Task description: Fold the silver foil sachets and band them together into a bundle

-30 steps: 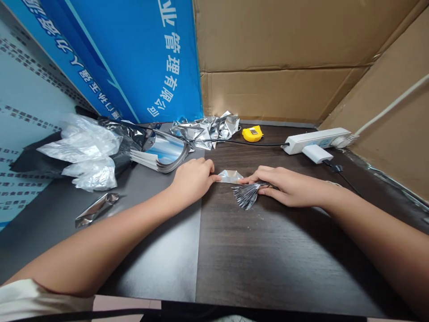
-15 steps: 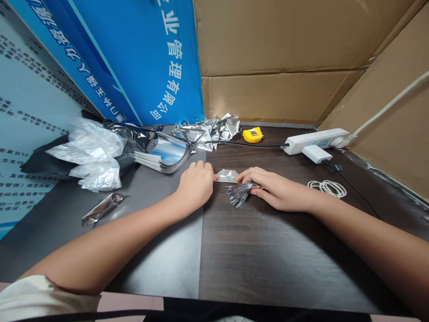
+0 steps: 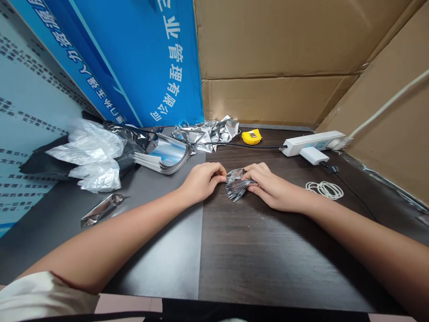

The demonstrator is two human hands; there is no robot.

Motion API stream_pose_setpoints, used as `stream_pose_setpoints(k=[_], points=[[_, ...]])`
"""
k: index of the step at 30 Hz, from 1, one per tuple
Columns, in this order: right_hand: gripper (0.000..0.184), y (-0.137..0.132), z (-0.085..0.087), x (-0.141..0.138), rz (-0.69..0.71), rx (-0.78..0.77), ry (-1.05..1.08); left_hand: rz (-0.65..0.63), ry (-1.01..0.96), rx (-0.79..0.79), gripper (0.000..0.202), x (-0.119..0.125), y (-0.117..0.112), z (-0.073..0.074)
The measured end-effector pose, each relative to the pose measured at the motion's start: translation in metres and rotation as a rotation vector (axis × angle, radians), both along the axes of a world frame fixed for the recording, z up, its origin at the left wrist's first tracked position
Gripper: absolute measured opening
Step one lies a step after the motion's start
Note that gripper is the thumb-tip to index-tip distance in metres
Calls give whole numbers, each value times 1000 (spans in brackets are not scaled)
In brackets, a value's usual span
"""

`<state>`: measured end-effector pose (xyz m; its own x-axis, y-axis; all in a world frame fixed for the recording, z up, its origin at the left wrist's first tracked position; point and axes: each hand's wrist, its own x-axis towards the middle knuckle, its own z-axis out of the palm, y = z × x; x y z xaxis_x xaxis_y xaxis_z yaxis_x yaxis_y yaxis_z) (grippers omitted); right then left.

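My right hand pinches a fanned bundle of silver foil strips just above the dark wood table. Behind the bundle a flat piece of silver foil stands up between my two hands. My left hand has its thumb and fingertips closed on the left edge of that foil. Whether the foil piece is joined to the bundle I cannot tell. A folded silver foil packet lies on the grey mat, left of my left forearm.
Crumpled silver foil pieces lie at the back beside a yellow tape measure. A power strip and a coiled white cord are at right. Plastic bags and a curved stack of sheets sit at left.
The foil piece has gone from lying flat on the table to tilting up against the bundle. My left hand has turned, its thumb and fingers now showing at the foil's edge.
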<state>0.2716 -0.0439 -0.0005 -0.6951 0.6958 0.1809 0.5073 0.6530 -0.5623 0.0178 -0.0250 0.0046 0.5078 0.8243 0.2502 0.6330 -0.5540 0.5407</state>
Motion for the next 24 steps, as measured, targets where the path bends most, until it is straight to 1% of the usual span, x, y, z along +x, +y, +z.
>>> stream_pose_setpoints(k=[5, 10, 13, 15, 20, 22, 24], points=[[15, 0, 0, -6, -7, -5, -25, -19, 38, 9, 8, 2, -1, 1], [18, 1, -2, -10, 26, 45, 16, -54, -54, -27, 8, 2, 1, 0], [19, 2, -4, -12, 7, 67, 19, -60, -100, -69, 7, 1, 3, -2], [22, 2, -5, -12, -11, 75, 16, -57, -96, -74, 6, 1, 3, -3], [40, 1, -8, -13, -20, 79, 14, -70, -39, -20, 7, 1, 3, -2], [42, 1, -9, -13, -12, 81, -6, -90, -15, 12, 8, 1, 2, -2], [40, 2, -9, -13, 0, 89, -12, -112, -6, 39, 10, 0, 2, -3]])
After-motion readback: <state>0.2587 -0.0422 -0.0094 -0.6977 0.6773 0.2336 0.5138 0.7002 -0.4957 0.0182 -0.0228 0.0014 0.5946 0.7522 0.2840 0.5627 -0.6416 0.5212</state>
